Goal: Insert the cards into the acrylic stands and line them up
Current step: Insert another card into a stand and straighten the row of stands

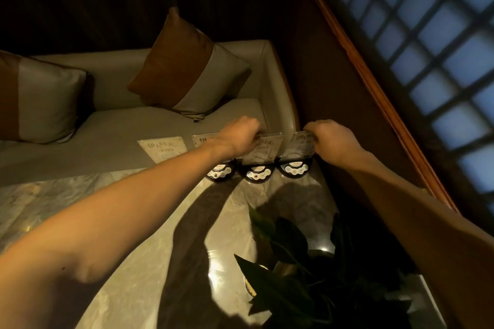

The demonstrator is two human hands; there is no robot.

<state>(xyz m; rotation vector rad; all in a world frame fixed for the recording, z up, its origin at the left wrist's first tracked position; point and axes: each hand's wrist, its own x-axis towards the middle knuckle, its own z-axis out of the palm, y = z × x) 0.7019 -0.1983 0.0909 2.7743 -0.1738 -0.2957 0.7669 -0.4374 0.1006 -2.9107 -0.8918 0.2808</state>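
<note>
Four acrylic stands are sitting in a row along the far edge of the tabletop (149, 224) — each already seems to be carrying its card, so I judge only the lining-up is left. The left hand (238, 136) is gripping the top of the third stand (263, 151); the right hand (331, 139) is pinching the rightmost stand (298, 145). The cards are facing the person, leaning back, their row running left to right.
</note>
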